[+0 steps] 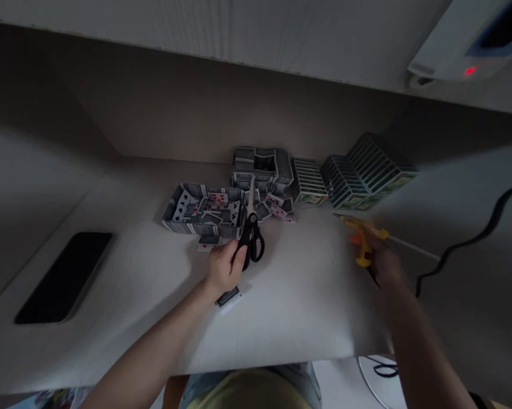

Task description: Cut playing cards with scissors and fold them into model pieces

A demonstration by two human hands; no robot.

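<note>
My left hand (pixel 225 266) grips one handle loop of black-handled scissors (pixel 251 227), whose blades point away from me toward the cards. On the right, my right hand (pixel 386 258) is closed round a yellow glue gun (pixel 364 244), slightly smeared by motion, with a white glue stick (pixel 413 247) sticking out of its back. Just left of the scissors sits an open box (pixel 222 229) built of playing cards, with loose cards inside. Other loose cards (pixel 279 209) lie beyond the scissors. A small folded card piece (pixel 229 297) rests below my left hand.
Behind stands a larger card-built structure (pixel 262 162) with an opening. Striped card blocks (pixel 310 182) and a stepped stack (pixel 366 173) are to its right. A black phone (pixel 64 278) lies at left. A black cable (pixel 490 227) runs along the right wall; a shelf (pixel 239 34) overhangs.
</note>
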